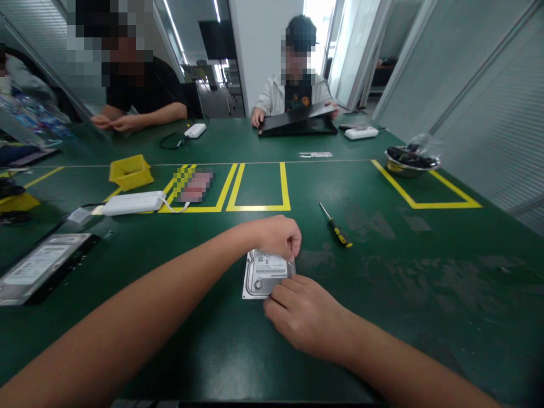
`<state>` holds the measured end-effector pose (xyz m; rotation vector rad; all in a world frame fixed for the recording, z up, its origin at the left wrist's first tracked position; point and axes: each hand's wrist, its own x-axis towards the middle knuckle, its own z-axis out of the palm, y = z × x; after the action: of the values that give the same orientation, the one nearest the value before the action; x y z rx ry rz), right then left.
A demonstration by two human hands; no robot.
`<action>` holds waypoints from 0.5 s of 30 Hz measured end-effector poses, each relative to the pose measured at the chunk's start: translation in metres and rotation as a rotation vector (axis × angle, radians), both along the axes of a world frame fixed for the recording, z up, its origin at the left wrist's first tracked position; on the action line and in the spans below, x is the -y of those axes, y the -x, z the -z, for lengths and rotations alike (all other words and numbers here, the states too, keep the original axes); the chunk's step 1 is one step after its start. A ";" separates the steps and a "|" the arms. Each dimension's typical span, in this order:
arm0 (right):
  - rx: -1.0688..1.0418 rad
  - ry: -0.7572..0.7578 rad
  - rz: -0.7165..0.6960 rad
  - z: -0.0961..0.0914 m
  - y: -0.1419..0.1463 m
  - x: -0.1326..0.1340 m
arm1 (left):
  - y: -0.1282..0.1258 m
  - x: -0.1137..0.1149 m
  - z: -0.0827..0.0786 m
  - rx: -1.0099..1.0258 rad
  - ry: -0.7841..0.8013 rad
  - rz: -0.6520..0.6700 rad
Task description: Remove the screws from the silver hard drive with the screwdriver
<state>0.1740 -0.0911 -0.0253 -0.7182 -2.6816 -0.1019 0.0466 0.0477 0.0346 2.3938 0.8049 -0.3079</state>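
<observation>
Pictured with left hand (278, 234) and right hand (305, 313) at far and near ends of a silver rectangular metal hard drive (268, 273), with fingers curled. Cannot tell whether gripping it.

Small electronics workshop, office-like shell: green worktable (238, 351) bore yellow tape outlines (259, 208); screwdriver (338, 231) and hard drive (257, 272) were on it. Framed partitions (480, 102) lined the right side.
</observation>
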 end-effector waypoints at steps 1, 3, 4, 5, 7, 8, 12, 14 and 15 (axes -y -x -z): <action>-0.003 -0.001 0.001 0.000 0.000 0.000 | -0.001 0.000 0.000 -0.006 0.005 0.000; -0.009 -0.003 0.001 0.000 0.000 -0.001 | -0.003 -0.002 0.000 -0.022 0.015 -0.003; -0.010 -0.001 -0.001 0.001 0.000 -0.001 | -0.004 -0.003 0.000 -0.031 0.021 -0.005; -0.012 0.000 -0.001 0.001 0.000 -0.001 | -0.005 -0.003 0.000 -0.042 0.028 -0.009; -0.012 0.004 -0.002 0.001 0.000 -0.001 | -0.008 -0.005 0.000 -0.067 0.045 -0.020; -0.013 0.005 -0.002 0.002 0.000 -0.001 | -0.009 -0.006 -0.001 -0.079 0.053 -0.026; -0.018 0.006 -0.003 0.001 0.000 -0.001 | -0.011 -0.006 -0.003 -0.101 0.076 -0.041; -0.021 0.006 -0.004 0.000 0.000 -0.001 | -0.011 -0.006 -0.003 -0.096 0.074 -0.044; -0.021 0.006 -0.003 0.000 0.000 -0.001 | -0.010 -0.005 -0.003 -0.089 0.069 -0.044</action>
<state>0.1737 -0.0906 -0.0253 -0.7129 -2.6643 -0.0847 0.0564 0.0528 0.0374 2.3080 0.8720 -0.4203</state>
